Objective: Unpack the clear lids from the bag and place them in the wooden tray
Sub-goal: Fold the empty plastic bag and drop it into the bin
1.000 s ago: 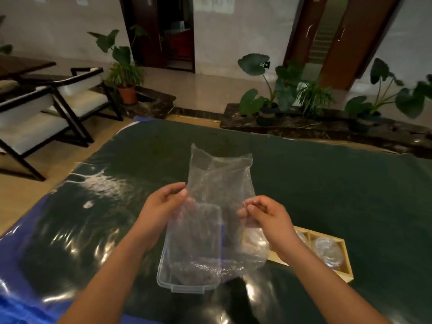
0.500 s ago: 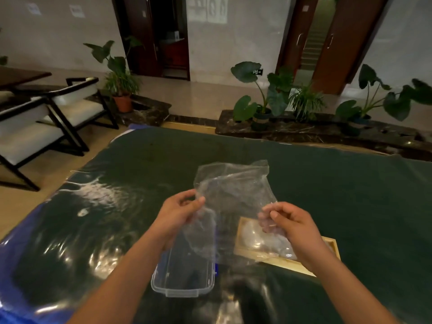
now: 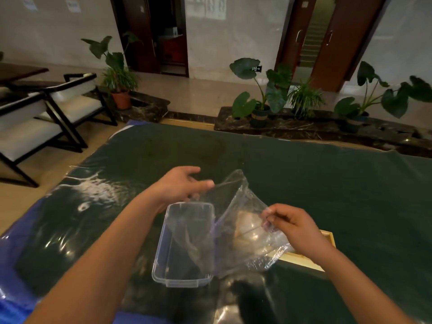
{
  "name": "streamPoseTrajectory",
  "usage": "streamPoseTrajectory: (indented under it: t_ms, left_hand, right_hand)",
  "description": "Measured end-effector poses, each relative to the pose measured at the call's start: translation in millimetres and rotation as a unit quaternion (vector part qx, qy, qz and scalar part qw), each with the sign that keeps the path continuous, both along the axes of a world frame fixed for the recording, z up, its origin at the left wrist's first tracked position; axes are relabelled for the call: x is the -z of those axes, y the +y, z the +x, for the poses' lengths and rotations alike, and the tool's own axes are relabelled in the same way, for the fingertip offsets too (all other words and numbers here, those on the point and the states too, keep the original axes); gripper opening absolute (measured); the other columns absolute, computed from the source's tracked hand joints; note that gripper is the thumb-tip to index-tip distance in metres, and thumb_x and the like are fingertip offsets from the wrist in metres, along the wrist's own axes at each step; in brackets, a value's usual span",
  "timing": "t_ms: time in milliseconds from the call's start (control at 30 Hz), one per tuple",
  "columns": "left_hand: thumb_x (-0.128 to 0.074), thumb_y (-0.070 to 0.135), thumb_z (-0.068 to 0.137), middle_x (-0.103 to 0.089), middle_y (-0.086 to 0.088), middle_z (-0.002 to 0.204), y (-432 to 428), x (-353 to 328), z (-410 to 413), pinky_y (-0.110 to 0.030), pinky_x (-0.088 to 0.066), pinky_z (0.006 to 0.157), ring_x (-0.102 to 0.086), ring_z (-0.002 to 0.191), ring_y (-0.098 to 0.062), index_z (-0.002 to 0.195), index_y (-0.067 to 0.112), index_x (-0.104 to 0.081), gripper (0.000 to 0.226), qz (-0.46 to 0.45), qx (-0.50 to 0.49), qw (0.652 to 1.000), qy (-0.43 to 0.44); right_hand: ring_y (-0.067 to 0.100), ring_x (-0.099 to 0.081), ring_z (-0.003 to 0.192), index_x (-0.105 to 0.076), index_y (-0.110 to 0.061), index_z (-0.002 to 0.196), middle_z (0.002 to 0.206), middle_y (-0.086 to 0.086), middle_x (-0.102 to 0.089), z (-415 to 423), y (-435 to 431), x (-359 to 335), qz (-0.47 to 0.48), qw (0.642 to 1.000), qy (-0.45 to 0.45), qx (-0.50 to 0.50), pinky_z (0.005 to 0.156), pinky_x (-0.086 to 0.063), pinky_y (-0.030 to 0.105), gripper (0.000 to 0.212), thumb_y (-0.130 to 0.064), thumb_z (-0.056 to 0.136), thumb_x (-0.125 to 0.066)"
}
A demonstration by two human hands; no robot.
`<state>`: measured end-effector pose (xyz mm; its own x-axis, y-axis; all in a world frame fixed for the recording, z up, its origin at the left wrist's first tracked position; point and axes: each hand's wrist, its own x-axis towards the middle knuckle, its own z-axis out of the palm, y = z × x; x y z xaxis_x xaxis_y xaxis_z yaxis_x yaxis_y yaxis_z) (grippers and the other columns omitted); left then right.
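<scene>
Over green table (image 3: 327, 183), bag (image 3: 236, 220) mouth seemingly points away, up.

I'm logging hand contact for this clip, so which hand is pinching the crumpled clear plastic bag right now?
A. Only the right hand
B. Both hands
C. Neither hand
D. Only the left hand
A: the right hand pinches the edge of the crumpled clear plastic bag, while the left hand is spread open beside the bag's mouth, gripping nothing.

bag (image 3: 243, 220) covers wooden tray (image 3: 327, 242), clear tub (image 3: 187, 244) beside
</scene>
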<state>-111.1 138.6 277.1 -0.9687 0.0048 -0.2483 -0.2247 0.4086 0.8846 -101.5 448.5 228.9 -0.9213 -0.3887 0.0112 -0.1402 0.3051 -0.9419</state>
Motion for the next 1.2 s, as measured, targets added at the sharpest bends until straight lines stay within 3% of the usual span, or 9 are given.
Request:
streamPoseTrajectory:
  t_ms: [100,167,333,500,633,800,867,1067,1200]
  left_hand:
    - [-0.083,0.027,0.083,-0.071,0.004,0.073,5.1,4.5,-8.5,-0.022,-0.051,0.058,-0.063,0.064,-0.009,0.118,0.019,-0.075,0.036,-0.104,0.042,0.994,0.007]
    - [-0.086,0.029,0.080,-0.075,0.000,0.086,2.7,12.9,-6.0,-0.029,-0.056,0.068,-0.065,0.076,-0.011,0.099,0.028,-0.078,0.020,-0.055,0.026,0.998,0.016]
    - [-0.090,0.039,0.071,-0.074,0.005,0.114,13.0,15.8,-3.2,-0.024,-0.056,0.087,-0.071,0.104,-0.008,0.137,0.037,-0.056,0.073,-0.002,0.099,0.995,0.034]
    - [-0.092,0.010,0.069,-0.076,0.003,0.063,28.0,12.1,-8.7,-0.023,-0.055,0.059,-0.070,0.058,-0.006,0.067,0.018,-0.076,0.018,0.029,-0.086,0.981,0.172]
    - [-0.089,0.023,0.075,-0.077,0.004,0.084,24.3,4.3,-1.6,-0.021,-0.060,0.067,-0.074,0.075,-0.011,0.097,0.034,-0.074,0.029,0.003,-0.067,0.964,0.258]
    - [-0.068,0.052,0.086,-0.067,-0.001,0.124,-27.5,7.2,30.7,-0.032,-0.056,0.085,-0.067,0.113,-0.014,0.123,0.059,-0.058,0.040,0.205,-0.205,0.923,0.252]
    - [-0.071,0.060,0.079,-0.058,-0.002,0.140,-39.2,16.9,49.4,-0.039,-0.057,0.090,-0.062,0.126,-0.019,0.131,0.060,-0.054,0.054,0.226,-0.110,0.944,0.214]
    - [-0.095,0.024,0.065,-0.062,0.014,0.137,-48.2,-2.7,64.0,-0.037,-0.059,0.096,-0.067,0.116,-0.004,0.140,0.067,-0.040,0.102,-0.075,0.191,0.975,0.083]
    - [-0.084,0.036,0.079,-0.070,0.033,0.098,-24.2,-18.3,55.9,-0.027,-0.059,0.084,-0.068,0.089,0.008,0.119,0.056,-0.065,0.048,-0.305,0.275,0.906,0.102]
  right_hand:
    - [0.017,-0.070,0.077,-0.075,-0.012,0.091,0.080,0.003,-0.074,-2.6,-1.3,-3.7,0.012,1.000,0.018,-0.005,0.075,-0.057,0.025,0.028,0.006,0.098,-0.053]
    - [0.022,-0.071,0.079,-0.075,-0.014,0.089,0.082,0.006,-0.073,-2.5,0.5,-5.1,0.003,1.000,0.018,0.003,0.076,-0.059,0.029,0.031,0.007,0.097,-0.053]
    - [0.019,-0.071,0.080,-0.076,-0.017,0.089,0.081,0.006,-0.074,-2.2,-7.1,-11.7,0.030,0.997,-0.002,-0.073,0.077,-0.058,0.025,0.035,0.008,0.096,-0.053]
    - [0.022,-0.072,0.072,-0.072,-0.017,0.094,0.075,0.005,-0.075,-4.4,-11.6,-16.0,0.053,0.998,-0.004,-0.038,0.071,-0.058,0.030,0.026,0.001,0.099,-0.053]
    - [0.022,-0.070,0.061,-0.070,-0.010,0.093,0.069,0.008,-0.074,-2.0,-14.5,-15.3,0.005,1.000,-0.024,0.008,0.061,-0.057,0.029,0.024,0.005,0.099,-0.052]
    - [0.021,-0.071,0.061,-0.071,-0.004,0.095,0.070,0.010,-0.073,-2.0,2.9,-23.4,-0.067,0.995,-0.009,0.072,0.059,-0.057,0.025,0.021,0.005,0.099,-0.052]
    - [0.022,-0.071,0.063,-0.071,-0.006,0.095,0.072,0.010,-0.073,-3.4,9.7,-24.2,-0.055,0.996,-0.001,0.074,0.062,-0.057,0.026,0.022,0.003,0.099,-0.051]
    - [0.023,-0.072,0.067,-0.073,-0.014,0.092,0.074,0.011,-0.073,-7.6,14.2,-24.4,-0.011,0.998,0.040,0.054,0.066,-0.058,0.025,0.027,0.003,0.098,-0.053]
    - [0.022,-0.072,0.068,-0.071,-0.015,0.093,0.076,0.007,-0.074,-9.4,8.7,-25.3,0.024,0.998,0.048,0.034,0.067,-0.060,0.030,0.026,0.001,0.099,-0.052]
